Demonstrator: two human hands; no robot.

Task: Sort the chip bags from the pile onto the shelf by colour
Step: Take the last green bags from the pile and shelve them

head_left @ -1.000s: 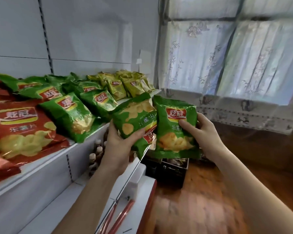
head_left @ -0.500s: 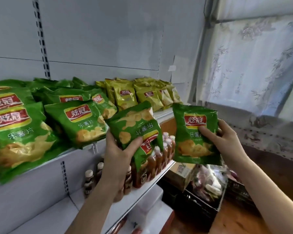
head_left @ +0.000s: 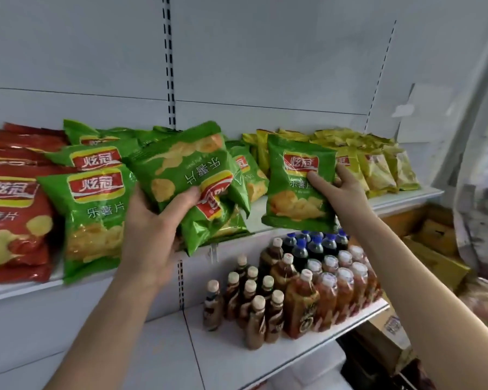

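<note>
Shelf mostly sorted: red bags left, green row middle, yellow bags right. Left hand grips upside-down green bag, possibly a second under it, at the green row. Right hand clamps upright green bag over the gap beside the yellow bags. Neither placed yet; pile not in view.

Below & betw. left fingers and right fingers: brown drink bottles w/ cream caps, upright in rows. Just under right fingers: dark bottles w/ blue caps, packed tight. Further below right fingers: orange-red bottles w/ white caps, just beside the brown ones. Above left fingers: slotted upright on white back panel. Up-right of right fingers: pale paper sheet on panel. Right of right fingers, lower: cardboard boxes; translucent sheet hangs above them.
</note>
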